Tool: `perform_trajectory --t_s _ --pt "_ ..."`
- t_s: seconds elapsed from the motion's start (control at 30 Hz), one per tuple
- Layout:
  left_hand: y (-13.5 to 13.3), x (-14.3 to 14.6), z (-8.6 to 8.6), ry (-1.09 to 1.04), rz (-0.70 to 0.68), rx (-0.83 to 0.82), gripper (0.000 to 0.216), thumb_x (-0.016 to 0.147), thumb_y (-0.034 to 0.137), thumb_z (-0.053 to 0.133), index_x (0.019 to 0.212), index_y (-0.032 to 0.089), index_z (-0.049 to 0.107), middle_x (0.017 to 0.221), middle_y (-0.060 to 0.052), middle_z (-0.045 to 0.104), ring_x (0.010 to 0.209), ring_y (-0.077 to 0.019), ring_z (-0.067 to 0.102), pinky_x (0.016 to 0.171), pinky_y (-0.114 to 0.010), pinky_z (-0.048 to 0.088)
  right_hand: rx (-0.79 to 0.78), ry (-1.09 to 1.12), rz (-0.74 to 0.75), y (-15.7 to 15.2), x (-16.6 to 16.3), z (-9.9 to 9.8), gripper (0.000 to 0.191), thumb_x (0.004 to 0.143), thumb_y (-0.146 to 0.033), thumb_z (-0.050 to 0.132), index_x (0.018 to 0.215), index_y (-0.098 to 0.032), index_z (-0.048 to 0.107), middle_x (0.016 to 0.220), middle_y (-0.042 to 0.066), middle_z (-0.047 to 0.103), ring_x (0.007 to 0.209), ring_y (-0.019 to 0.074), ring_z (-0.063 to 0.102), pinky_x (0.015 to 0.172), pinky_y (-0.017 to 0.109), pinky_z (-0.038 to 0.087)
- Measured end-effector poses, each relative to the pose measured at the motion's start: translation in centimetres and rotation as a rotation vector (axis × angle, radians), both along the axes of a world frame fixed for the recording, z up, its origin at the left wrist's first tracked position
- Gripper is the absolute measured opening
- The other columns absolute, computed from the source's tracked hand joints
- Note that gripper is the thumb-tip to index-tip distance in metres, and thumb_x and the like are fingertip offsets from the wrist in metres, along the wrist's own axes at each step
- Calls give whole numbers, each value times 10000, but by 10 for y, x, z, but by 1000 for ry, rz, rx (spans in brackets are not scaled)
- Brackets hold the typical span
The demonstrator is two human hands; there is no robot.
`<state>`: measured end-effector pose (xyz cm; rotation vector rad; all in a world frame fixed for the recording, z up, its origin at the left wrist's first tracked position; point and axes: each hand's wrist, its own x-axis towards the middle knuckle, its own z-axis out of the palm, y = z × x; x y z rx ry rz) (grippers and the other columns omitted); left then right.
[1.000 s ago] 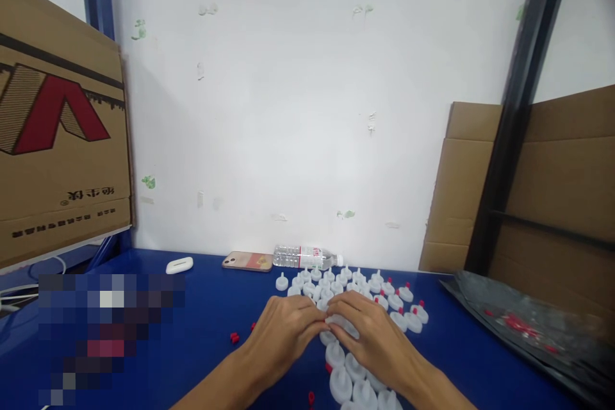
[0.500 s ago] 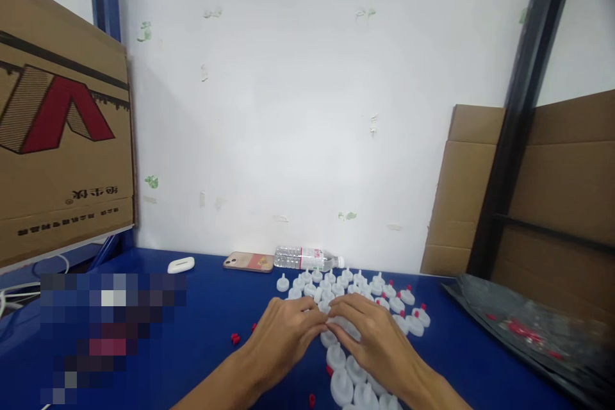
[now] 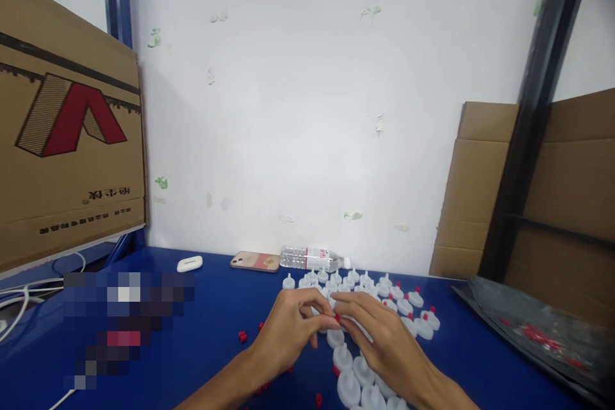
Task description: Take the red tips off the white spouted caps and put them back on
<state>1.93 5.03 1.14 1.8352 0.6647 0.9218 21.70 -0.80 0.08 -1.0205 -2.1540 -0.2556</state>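
Both my hands meet over a spread of white plastic caps (image 3: 346, 359) on the blue table (image 3: 211, 320). My left hand (image 3: 293, 330) pinches a small red plug (image 3: 337, 318) at its fingertips. My right hand (image 3: 379, 336) has its fingers curled round a white cap that is mostly hidden under them. Several caps (image 3: 416, 300) at the far right carry red plugs; others nearer me are bare white. A few loose red plugs (image 3: 243, 336) lie on the table to the left of my hands.
A phone (image 3: 254, 261), a lying water bottle (image 3: 312, 258) and a white earbud case (image 3: 189, 263) sit by the wall. Cardboard boxes stand at left (image 3: 67, 134) and right (image 3: 567, 192). A dark plastic bag (image 3: 538, 333) with red plugs lies at right. White cables (image 3: 24, 295) trail at left.
My hands have lifted slightly and a red plug now shows between the fingertips. The view has shifted a little to the left.
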Motion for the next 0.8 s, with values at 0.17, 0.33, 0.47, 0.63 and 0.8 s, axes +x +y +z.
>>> perform_trajectory --t_s 0.17,0.33,0.47,0.63,0.8 --pt "3 0 -2 -144 -61 -120 724 629 250 881 1260 222 526 1114 -44 640 609 -76 621 486 -169 457 122 -59 27 -3 0 3 237 984 -98 454 1130 -223 592 1213 102 700 1147 221 652 923 387 547" --pt "-2 -1 1 -68 -357 -288 698 755 386 804 1352 148 532 942 -84 699 690 -180 721 388 -142 383 201 -130 104 -7 -4 3 339 982 -66 420 1268 -207 536 1211 98 715 1221 220 619 1040 427 477" --pt "-9 -1 5 -70 -380 -232 405 804 420 756 1043 98 707 709 -22 663 473 -110 649 385 -137 357 200 -128 121 -8 -7 3 352 1000 -85 429 1329 -189 499 1210 109 715 1234 213 606 1025 417 476" --pt "-5 -1 0 -49 -363 -218 381 771 402 786 970 87 708 686 -15 649 386 -87 587 352 -136 338 203 -72 167 -8 -10 7 272 989 -77 482 1228 -175 564 1185 99 725 1210 194 614 989 378 486" --pt "-1 1 -2 3 -331 -192 335 785 403 774 888 95 690 632 16 608 404 -93 584 378 -147 353 164 -41 190 -8 -11 10 298 969 -73 515 1246 -175 553 1169 100 726 1204 188 612 976 361 485"
